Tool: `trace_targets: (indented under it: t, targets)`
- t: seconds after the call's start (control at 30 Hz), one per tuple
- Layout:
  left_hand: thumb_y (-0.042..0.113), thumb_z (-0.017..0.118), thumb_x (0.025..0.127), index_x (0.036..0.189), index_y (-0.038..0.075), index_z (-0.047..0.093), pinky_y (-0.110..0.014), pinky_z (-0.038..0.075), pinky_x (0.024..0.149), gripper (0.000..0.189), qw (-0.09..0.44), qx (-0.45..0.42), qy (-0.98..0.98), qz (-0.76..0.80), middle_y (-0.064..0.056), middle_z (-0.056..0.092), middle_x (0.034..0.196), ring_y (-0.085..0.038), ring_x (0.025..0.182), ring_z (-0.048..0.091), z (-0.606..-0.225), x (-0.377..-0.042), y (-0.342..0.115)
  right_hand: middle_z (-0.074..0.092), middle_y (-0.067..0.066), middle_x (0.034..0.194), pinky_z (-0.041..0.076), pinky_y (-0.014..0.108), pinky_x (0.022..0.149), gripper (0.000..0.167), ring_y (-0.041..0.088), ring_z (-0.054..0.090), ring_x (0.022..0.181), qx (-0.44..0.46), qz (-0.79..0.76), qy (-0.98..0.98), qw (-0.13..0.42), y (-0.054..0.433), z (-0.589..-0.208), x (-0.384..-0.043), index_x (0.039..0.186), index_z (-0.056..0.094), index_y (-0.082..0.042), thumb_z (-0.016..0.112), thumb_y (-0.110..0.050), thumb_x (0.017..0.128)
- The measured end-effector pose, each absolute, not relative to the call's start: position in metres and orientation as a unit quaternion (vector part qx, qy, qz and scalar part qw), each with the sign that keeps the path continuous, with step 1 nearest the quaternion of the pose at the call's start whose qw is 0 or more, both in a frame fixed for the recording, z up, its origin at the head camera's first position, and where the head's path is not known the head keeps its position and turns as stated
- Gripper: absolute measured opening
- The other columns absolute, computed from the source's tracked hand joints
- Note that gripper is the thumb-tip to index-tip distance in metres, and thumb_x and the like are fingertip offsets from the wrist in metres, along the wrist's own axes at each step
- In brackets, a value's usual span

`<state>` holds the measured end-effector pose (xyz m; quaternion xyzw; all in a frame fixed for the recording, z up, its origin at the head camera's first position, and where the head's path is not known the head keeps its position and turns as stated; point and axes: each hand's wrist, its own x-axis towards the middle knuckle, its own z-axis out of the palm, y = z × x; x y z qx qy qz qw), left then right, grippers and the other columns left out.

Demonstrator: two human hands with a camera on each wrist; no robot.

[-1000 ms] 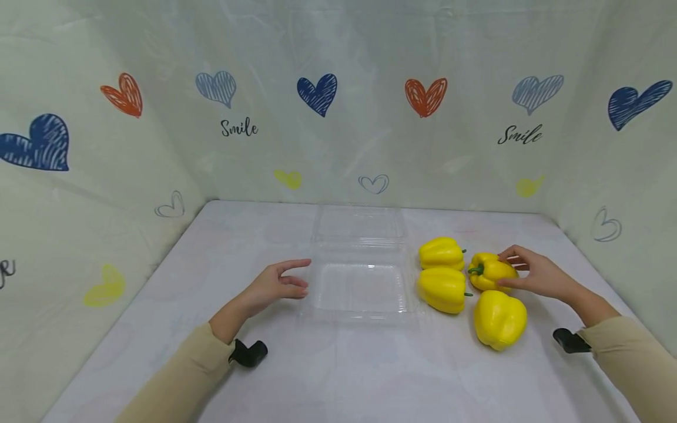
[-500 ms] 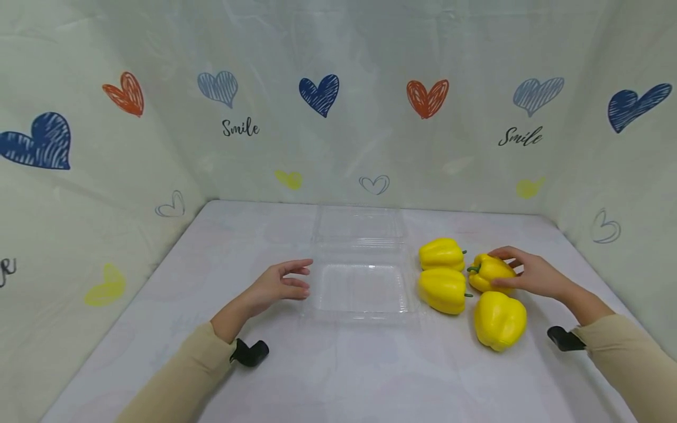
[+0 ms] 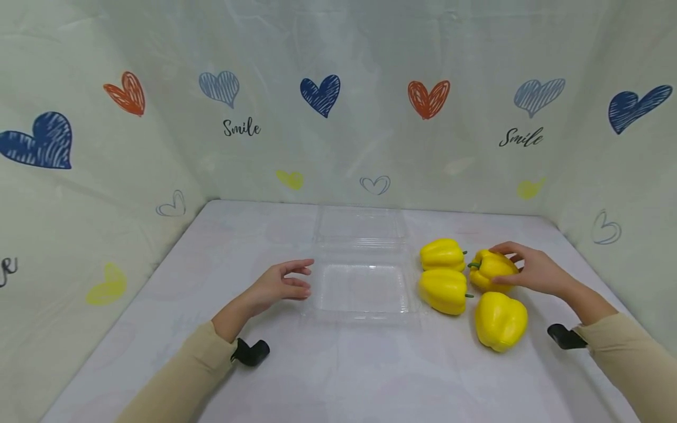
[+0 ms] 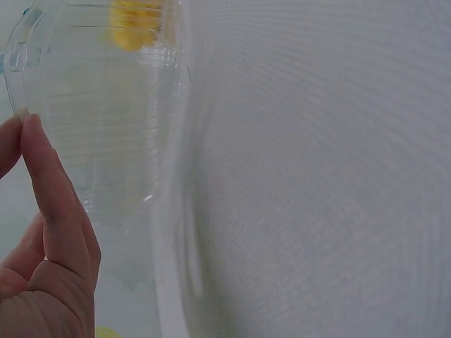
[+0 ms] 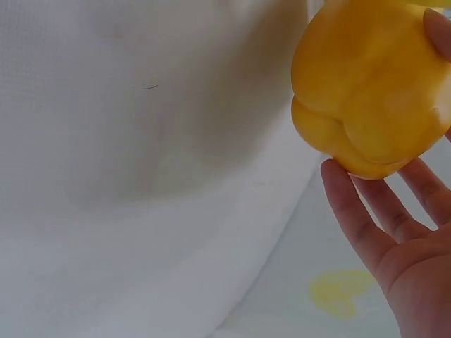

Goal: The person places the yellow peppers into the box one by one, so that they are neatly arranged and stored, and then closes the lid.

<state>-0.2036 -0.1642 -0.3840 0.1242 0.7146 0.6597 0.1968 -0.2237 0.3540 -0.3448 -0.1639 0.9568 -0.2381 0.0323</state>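
Observation:
My right hand (image 3: 534, 271) grips a yellow bell pepper (image 3: 489, 273), its fingers and thumb on opposite sides; the stem points left. In the right wrist view the fingertips meet the lobed end of this bell pepper (image 5: 373, 91). Three more yellow bell peppers lie close by: one at the back (image 3: 442, 255), one in front of it (image 3: 443, 292), and one nearest me (image 3: 501, 322). My left hand (image 3: 272, 288) is at the left side of a clear plastic clamshell box (image 3: 365, 314), fingers extended. The left wrist view has its fingertips at the box's rim (image 4: 15, 91).
The box's clear lid (image 3: 362, 226) lies folded back toward the rear wall (image 3: 338, 153), which is printed with hearts. A pale cloth covers the table (image 3: 338, 376). Black wrist mounts (image 3: 251, 352) hang below both sleeves.
My right hand has moved slightly left and closed round the bell pepper, which has turned and shifted a little. My left hand stays by the box.

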Motion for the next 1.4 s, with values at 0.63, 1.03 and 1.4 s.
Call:
trace_targets:
  t: [0.63, 1.03, 1.4]
  targets:
    - [-0.002, 0.070, 0.080, 0.141, -0.004, 0.033, -0.035, 0.053, 0.081, 0.071, 0.204, 0.129, 0.712, 0.660, -0.028, 0.037, 0.133, -0.016, 0.092, 0.059, -0.384, -0.208, -0.165, 0.055, 0.016, 0.116, 0.050, 0.023, 0.068, 0.061, 0.032, 0.052, 0.096, -0.188, -0.235, 0.953, -0.024, 0.340, -0.315, -0.221, 0.123, 0.051, -0.003, 0.078, -0.032, 0.076]
    - [0.000, 0.072, 0.079, 0.142, -0.002, 0.033, -0.035, 0.053, 0.081, 0.074, 0.215, 0.118, 0.704, 0.666, -0.026, 0.037, 0.134, -0.015, 0.092, 0.060, -0.382, -0.206, -0.164, 0.056, 0.011, 0.116, 0.050, 0.022, 0.070, 0.059, 0.027, 0.052, 0.095, -0.209, -0.237, 0.948, -0.040, 0.320, -0.308, -0.224, 0.123, 0.053, -0.006, 0.078, -0.033, 0.076]
    - [-0.001, 0.070, 0.080, 0.141, -0.004, 0.033, -0.035, 0.053, 0.081, 0.072, 0.216, 0.122, 0.706, 0.663, -0.027, 0.037, 0.133, -0.013, 0.089, 0.060, -0.382, -0.207, -0.166, 0.057, 0.010, 0.117, 0.051, 0.041, 0.075, 0.059, 0.025, 0.053, 0.094, -0.223, -0.246, 0.942, -0.038, 0.296, -0.300, -0.229, 0.123, 0.054, -0.008, 0.078, -0.035, 0.075]
